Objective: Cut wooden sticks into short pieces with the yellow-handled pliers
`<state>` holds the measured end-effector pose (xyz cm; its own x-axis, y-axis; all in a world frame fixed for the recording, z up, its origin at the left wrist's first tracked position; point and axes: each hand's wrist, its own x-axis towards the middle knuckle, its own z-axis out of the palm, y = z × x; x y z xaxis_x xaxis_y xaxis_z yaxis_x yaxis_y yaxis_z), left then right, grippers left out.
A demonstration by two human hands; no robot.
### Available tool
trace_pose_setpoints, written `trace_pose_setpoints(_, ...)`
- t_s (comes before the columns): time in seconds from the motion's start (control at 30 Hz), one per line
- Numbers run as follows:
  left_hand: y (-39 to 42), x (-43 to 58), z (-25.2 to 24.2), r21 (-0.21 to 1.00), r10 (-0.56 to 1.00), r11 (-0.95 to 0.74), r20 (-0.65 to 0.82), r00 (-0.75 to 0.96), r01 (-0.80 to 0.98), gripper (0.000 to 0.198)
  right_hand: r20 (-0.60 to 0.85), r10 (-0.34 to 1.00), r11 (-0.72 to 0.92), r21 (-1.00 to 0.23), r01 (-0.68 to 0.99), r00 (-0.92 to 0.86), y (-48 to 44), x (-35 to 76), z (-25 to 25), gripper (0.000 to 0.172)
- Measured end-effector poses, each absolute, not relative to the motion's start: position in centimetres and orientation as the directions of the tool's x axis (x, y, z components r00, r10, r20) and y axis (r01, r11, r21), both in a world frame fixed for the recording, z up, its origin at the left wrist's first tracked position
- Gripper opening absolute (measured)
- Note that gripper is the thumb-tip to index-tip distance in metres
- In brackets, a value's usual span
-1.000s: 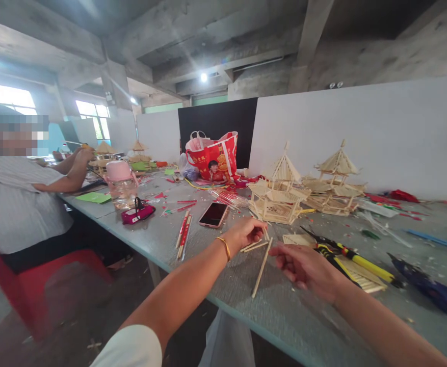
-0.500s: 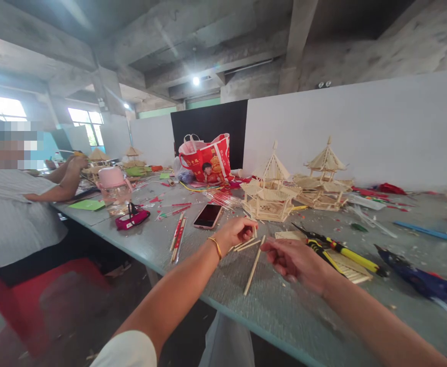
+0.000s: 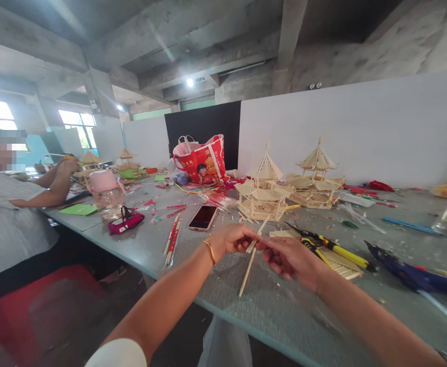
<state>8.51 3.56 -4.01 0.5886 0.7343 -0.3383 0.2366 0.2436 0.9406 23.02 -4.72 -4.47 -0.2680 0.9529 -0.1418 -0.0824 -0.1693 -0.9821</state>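
Note:
My left hand [image 3: 240,238] is closed in a pinch on a thin wooden stick [image 3: 262,225] that slants up between my hands. The fingertips of my right hand [image 3: 286,255] meet those of my left; its fingers are curled, and what they pinch is too small to make out. Below the hands a longer wooden stick [image 3: 247,272] lies on the grey table. Just behind them stands a pagoda-like stick model [image 3: 263,196], with a second stick model [image 3: 317,178] to its right.
Yellow-handled pliers [image 3: 338,252] and dark blue pliers [image 3: 406,272] lie to the right. A phone [image 3: 203,217], a magenta pouch [image 3: 126,221], a pink-lidded bottle [image 3: 106,193] and a red bag [image 3: 201,162] are left and behind. A person [image 3: 12,219] sits at the far left.
My hands have come together and their fingertips now meet. A slanting stick now shows between them. The whole view has shifted slightly.

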Motion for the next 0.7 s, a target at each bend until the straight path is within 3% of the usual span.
trace_pose_setpoints(0.07, 3.4, 8.6, -4.2, 0.943, 0.689, 0.173, -0.322, 0.650, 0.284, 0.018, -0.133, 0.952, -0.157, -0.985, -0.070, -0.275, -4.7, 23.1, -4.5, 0.023)
trace_pose_setpoints(0.17, 3.1, 8.6, -4.1, 0.973, 0.701, 0.112, -0.220, 0.679, 0.200, 0.018, -0.125, 0.946, -0.143, -0.989, -0.039, -0.300, -4.7, 23.2, -4.6, 0.026)
trace_pose_setpoints(0.33, 2.7, 8.8, -3.8, 1.000, 0.810, -0.016, 0.023, 0.586, -0.017, 0.024, -0.022, 0.969, 0.048, -0.959, 0.279, -0.244, -4.1, 23.2, -5.4, 0.033)
trace_pose_setpoints(0.5, 2.5, 9.1, -4.2, 0.978, 0.822, -0.210, 0.172, 0.543, 0.008, 0.030, 0.097, 0.977, 0.169, -0.893, 0.418, -0.189, -3.4, 23.2, -6.6, 0.034)
trace_pose_setpoints(0.7, 2.3, 9.1, -3.9, 0.957, 0.784, -0.290, 0.242, 0.572, -0.007, 0.034, 0.199, 0.962, 0.268, -0.803, 0.532, -0.184, -3.7, 23.4, -6.1, 0.029)
